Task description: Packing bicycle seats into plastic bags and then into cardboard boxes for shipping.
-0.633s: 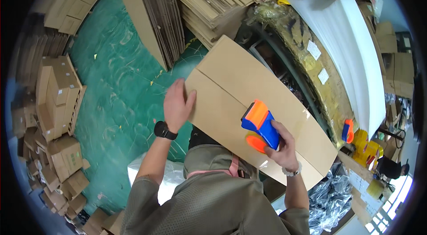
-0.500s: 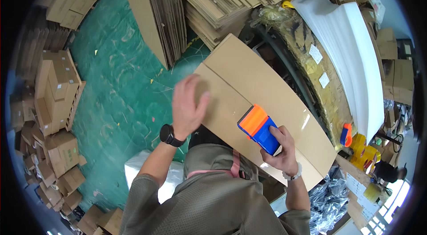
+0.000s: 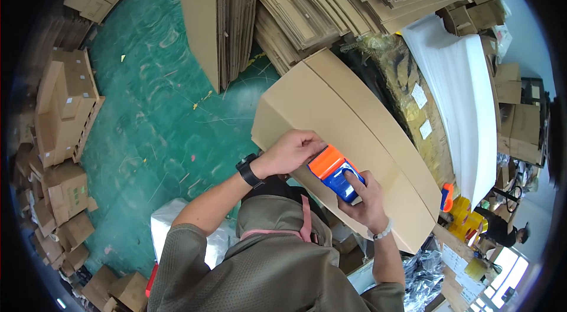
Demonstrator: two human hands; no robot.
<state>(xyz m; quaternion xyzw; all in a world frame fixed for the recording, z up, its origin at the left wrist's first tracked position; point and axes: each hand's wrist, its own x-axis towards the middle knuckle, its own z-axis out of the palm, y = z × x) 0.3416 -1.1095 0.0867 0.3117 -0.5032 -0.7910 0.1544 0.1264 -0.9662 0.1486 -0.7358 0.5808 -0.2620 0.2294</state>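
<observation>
My right hand [image 3: 365,201] grips a tape dispenser [image 3: 341,177] with a blue body and an orange toothed front. The dispenser is held over the near side of a brown cardboard box [image 3: 354,111] in front of me. My left hand [image 3: 293,152], with a dark watch on its wrist, has its thumb and fingertips pinched together at the dispenser's toothed edge. Whatever lies between those fingertips is too small to make out. A long seam runs along the upper face of the box.
Flat cardboard stacks [image 3: 221,23] stand beyond the box. To the right are white foam sheets [image 3: 458,87], a wrapped bundle [image 3: 407,87] and a second orange-and-blue dispenser [image 3: 447,197]. Boxes [image 3: 68,191] line the left of the green floor [image 3: 147,105]. A person [image 3: 502,228] is at far right.
My left hand has moved right and down from above the box to the dispenser's toothed edge, its spread fingers closing into a pinch. The dispenser stays in my right hand; the view has shifted.
</observation>
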